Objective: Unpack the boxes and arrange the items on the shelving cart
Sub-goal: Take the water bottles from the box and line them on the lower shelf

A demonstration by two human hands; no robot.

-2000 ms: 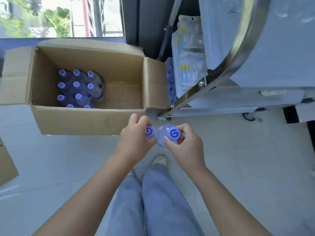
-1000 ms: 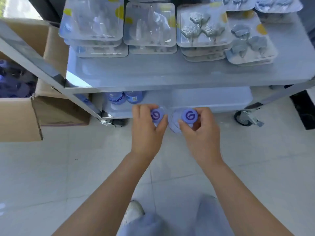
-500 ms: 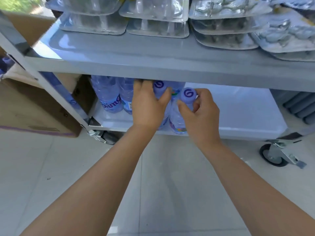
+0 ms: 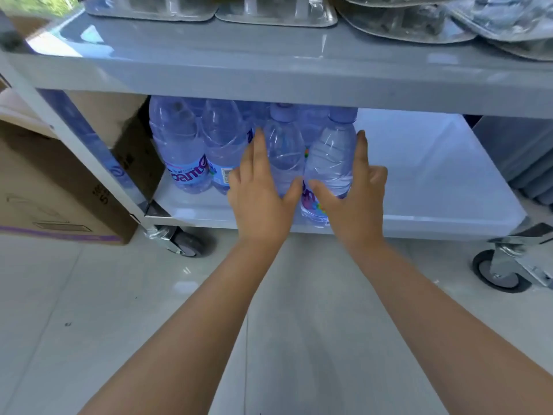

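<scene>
At frame centre, four front water bottles stand upright on the cart's lower shelf (image 4: 434, 175); more behind are probably there, blurred. The leftmost bottle (image 4: 182, 151) reads "pante". The left hand (image 4: 260, 199) and right hand (image 4: 353, 202), fingers straight, flank the two right bottles (image 4: 330, 163), gripping nothing.

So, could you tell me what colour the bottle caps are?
Pale purple-blue caps, best seen in the head view.

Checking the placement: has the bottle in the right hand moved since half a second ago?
Yes. The bottle now stands on the lower shelf, further in under the upper shelf.
</scene>
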